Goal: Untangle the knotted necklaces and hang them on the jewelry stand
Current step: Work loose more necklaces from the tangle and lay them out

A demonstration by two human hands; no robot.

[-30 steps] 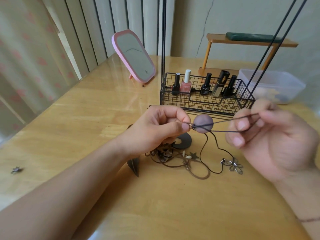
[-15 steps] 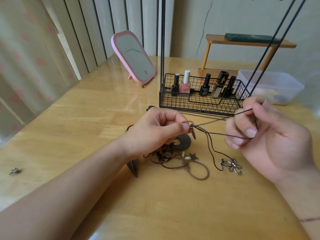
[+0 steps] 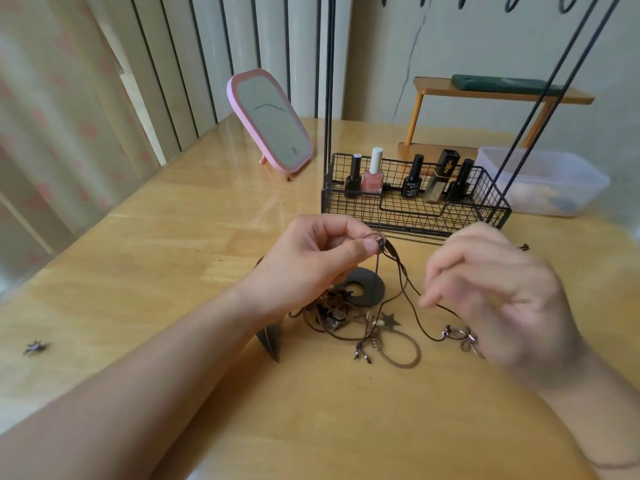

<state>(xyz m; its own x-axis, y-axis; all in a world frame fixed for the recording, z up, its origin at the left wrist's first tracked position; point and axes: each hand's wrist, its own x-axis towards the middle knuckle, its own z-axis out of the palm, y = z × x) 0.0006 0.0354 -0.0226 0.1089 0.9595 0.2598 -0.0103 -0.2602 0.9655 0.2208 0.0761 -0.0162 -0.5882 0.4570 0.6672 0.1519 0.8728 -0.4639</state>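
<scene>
A ring end of the dark cord (image 3: pixel 398 268) is pinched above the table (image 3: pixel 173 254) by the left hand (image 3: pixel 311 261). The cord, taut a second ago, now hangs slack toward the knotted necklaces (image 3: pixel 346 317). The right hand (image 3: pixel 491 289) is blurred; its grip cannot be determined. Nothing is yet hung on the jewelry stand (image 3: pixel 415 209).

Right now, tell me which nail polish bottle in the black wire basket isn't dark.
The pink nail polish bottle with the white cap, second from the left in the black wire basket. The other four bottles are black or dark.
</scene>
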